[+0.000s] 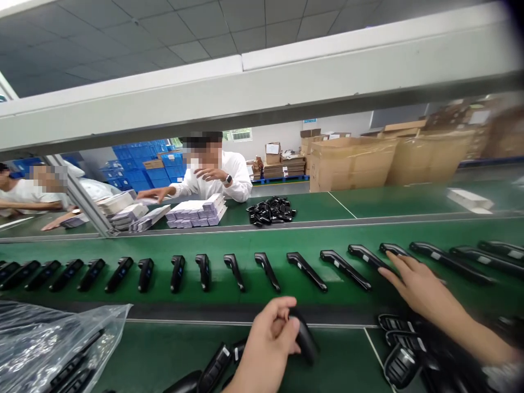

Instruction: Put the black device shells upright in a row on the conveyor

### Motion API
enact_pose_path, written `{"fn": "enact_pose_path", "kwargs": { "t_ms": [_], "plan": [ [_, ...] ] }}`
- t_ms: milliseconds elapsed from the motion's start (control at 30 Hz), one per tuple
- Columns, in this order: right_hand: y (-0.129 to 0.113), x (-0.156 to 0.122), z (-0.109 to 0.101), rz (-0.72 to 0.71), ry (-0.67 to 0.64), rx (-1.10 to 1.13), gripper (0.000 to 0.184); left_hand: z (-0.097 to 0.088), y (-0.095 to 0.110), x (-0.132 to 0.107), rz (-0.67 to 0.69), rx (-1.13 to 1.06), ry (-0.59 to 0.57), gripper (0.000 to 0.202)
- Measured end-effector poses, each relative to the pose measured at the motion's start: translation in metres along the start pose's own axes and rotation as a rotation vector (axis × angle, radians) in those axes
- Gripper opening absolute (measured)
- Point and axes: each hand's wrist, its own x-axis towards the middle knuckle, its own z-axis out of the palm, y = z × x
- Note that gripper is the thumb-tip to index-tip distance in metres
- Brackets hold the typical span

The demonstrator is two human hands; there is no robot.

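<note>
My left hand is closed in a pinch on a black curved casing, held low over the near green bench and slightly blurred. To the right, my right hand reaches over the belt, its fingers stretched out and touching or just above a black angled handheld device. Whether it grips that device cannot be made out. A long row of similar devices, such as this one, lies along the green belt. Beneath my right forearm sits a pile of black parts; more black parts lie beside my left wrist.
A clear plastic bag with black parts lies at the near left. Across the belt, a person in white works behind stacked small boxes and a black heap. A metal beam crosses overhead. Large cartons stand behind.
</note>
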Motion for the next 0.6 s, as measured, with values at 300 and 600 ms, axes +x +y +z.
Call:
{"fn": "enact_pose_path", "kwargs": {
  "t_ms": [300, 600],
  "plan": [
    [-0.151, -0.073, -0.058, 0.369, -0.311, 1.696, 0.028, 0.088, 0.024, 0.029, 0.074, -0.368, -0.049, 0.036],
    [-0.035, -0.007, -0.047, 0.213, -0.152, 0.889, 0.029, -0.038, -0.020, 0.027, 0.455, 1.218, -0.219, 0.044]
  ]
}}
